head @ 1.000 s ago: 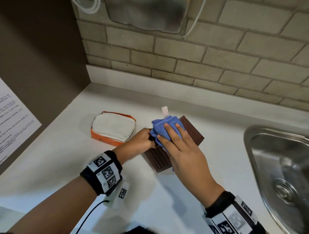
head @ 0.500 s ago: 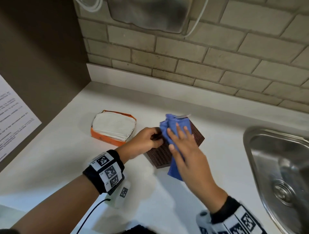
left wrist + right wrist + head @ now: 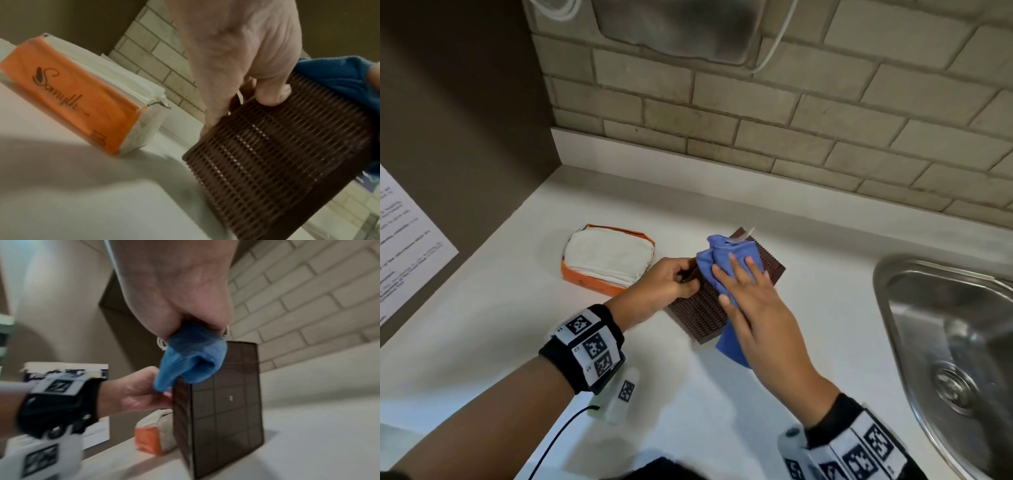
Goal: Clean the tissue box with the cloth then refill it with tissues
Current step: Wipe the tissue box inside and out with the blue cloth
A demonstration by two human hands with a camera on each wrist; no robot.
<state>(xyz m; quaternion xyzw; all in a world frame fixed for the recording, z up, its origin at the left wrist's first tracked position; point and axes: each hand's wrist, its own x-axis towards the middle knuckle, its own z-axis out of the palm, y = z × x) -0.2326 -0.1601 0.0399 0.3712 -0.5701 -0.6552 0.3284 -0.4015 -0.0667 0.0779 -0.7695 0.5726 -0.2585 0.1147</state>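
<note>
The box [image 3: 726, 296], a dark brown slatted one, is standing on the white desk [image 3: 825, 308] near the back edge, between the tissue pack [image 3: 609, 262] toward the left corner and the sink [image 3: 945, 342] at the right edge. The left hand [image 3: 667, 284] is steadying it: the left wrist view shows the thumb and fingers curled over the box's upper left edge, a narrow grip closed on the rim. The right hand [image 3: 753, 308] is lying over the cloth [image 3: 722, 260] with fingers nearly straight, pressing the blue fabric against the top and right side of the box; from the right wrist view the cloth is bunched under the palm and draped over a top corner, so this hand is pushing the cloth more than clutching it. One end of the cloth is hanging down the near side of the box to the desk.

Judging from this, the task is in its first half: the wiping is under way and the outside top is being covered, though how much of the box is already clean cannot be told. The refill is not yet begun. The tissues are sitting in their opened orange pack, apart from the box and untouched by either hand. Left to do: finishing the wipe, putting the cloth down, opening the box, loading the tissues.
</note>
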